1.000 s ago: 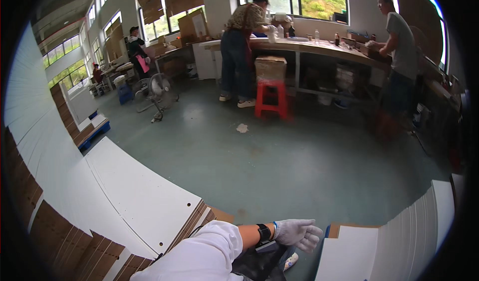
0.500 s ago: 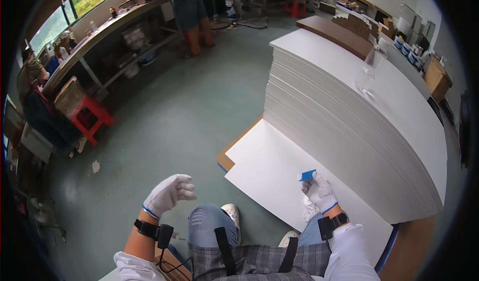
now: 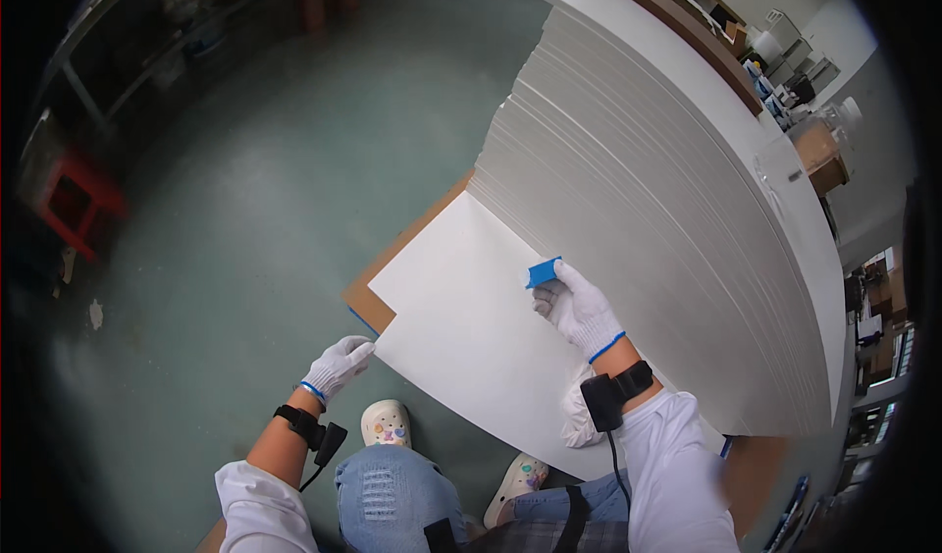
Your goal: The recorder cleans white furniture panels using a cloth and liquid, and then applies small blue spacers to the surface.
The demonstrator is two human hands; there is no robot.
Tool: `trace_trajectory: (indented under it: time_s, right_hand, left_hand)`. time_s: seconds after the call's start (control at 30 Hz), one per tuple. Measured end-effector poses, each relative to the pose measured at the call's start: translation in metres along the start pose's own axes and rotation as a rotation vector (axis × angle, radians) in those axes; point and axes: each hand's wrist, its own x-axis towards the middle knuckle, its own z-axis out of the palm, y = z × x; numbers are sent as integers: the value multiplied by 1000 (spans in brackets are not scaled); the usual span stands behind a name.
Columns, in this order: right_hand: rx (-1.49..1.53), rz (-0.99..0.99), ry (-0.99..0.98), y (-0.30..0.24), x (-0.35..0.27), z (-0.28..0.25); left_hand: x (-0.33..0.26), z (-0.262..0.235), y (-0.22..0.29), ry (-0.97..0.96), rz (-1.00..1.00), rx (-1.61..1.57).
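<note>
My right hand, in a white knit glove, pinches a small flat blue piece between thumb and fingers above a white sheet. What the blue piece is made of I cannot make out. My gloved left hand is at the sheet's left corner, its fingers closed on the edge there. The sheet lies low on brown board, at the foot of a tall stack of white boards. Beside my right wrist lies a crumpled white cloth-like bundle, partly hidden by the arm.
A clear plastic container sits on top of the stack, with a brown board behind it. To the far left are a red stool and a workbench leg. My feet in cream clogs stand near the sheet's edge.
My left hand has come down from the air to the sheet's corner, and its fingers have closed. The right hand has carried the blue piece forward over the sheet. The view has tipped downward.
</note>
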Motion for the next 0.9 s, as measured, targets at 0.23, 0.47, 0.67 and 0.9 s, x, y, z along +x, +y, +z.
trace_trajectory:
  time_s: [0.23,0.47,0.67,0.9]
  right_hand:
    - [79,122,154,10,69,23]
    - [-679,-102,180,15,106,37]
    - [-1710,-203,159,31,140,82]
    - [-1798,-213,163,35,167,82]
  left_hand:
    - [21,14,7,-44,-17,25]
    - [11,12,-27,-66,-97,-34]
    - [7,14,-40,-68,-109,-173]
    - [8,13,-43,-92,-92,-183]
